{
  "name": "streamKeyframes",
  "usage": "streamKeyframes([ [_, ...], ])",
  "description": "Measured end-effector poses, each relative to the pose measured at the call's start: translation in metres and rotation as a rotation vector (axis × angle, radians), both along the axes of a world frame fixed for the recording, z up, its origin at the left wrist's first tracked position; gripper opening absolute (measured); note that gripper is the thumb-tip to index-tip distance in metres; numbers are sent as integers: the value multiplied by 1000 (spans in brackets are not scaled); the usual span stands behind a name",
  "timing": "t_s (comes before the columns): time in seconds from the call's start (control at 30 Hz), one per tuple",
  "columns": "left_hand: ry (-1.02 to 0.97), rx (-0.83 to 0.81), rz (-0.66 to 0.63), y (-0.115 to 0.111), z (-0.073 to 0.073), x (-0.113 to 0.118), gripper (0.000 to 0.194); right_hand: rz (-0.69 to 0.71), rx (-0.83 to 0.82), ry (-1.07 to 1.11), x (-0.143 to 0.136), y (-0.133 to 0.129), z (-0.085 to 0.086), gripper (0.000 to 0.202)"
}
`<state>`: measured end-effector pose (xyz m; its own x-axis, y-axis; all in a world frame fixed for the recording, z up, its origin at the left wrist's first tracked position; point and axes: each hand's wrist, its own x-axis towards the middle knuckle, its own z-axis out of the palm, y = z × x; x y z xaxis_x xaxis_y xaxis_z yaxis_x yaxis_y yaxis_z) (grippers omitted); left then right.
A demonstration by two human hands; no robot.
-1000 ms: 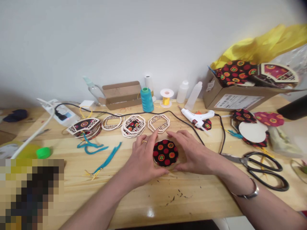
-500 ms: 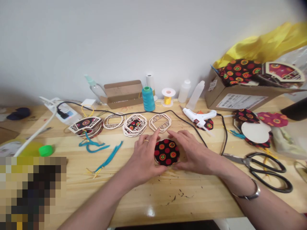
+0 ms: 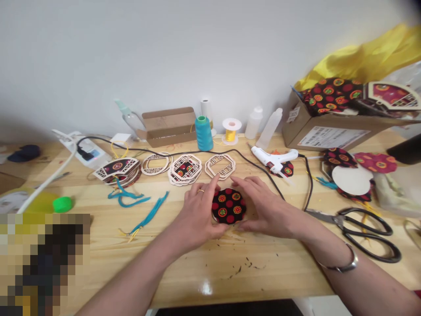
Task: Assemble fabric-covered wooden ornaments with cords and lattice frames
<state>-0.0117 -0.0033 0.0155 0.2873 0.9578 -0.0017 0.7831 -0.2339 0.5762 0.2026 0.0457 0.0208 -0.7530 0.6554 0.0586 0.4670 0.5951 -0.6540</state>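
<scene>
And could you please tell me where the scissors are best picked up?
Probably by the black handles, coming from the right: the scissors lie flat, the wide loops face right, and the blades point left, close to the right forearm.

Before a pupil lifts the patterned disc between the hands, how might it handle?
The patterned disc is probably fairly stiff, since its face looks flat. Broad and low, it seems unlikely to tip. Its cloth-like surface may resist slipping.

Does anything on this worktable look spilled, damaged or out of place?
Mainly the dark scraps, scattered on the worktable on the near side of the floral disc between the left hand and right hand; they look like stray litter. I see no clear spill or damage.
</scene>
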Motion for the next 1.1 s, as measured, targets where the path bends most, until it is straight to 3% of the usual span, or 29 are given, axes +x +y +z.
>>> streamKeyframes([
  [0.17, -42, 9, 36, 1, 3, -2, 103, -29, -35, 203, 5, 4, 5, 67],
  [0.33, -46, 169, -54, 3, 4, -3, 39, -152, -74, 322, 0, 5, -5, 37],
  [0.4, -30, 221, -122, 3, 2, -3, 26, -172, -182, 396, -3, 3, -10, 36],
  [0.53, -14, 294, -205, 2, -1, -2, 23, -140, -447, 593, -6, 1, -11, 39],
  [0.67, 15, 285, -260, 2, -2, -1, 21, -135, -594, 673, -8, 1, -9, 40],
  [1.1, 61, 245, -217, 0, -3, -1, 23, -80, -667, 626, -6, 3, -18, 44],
])
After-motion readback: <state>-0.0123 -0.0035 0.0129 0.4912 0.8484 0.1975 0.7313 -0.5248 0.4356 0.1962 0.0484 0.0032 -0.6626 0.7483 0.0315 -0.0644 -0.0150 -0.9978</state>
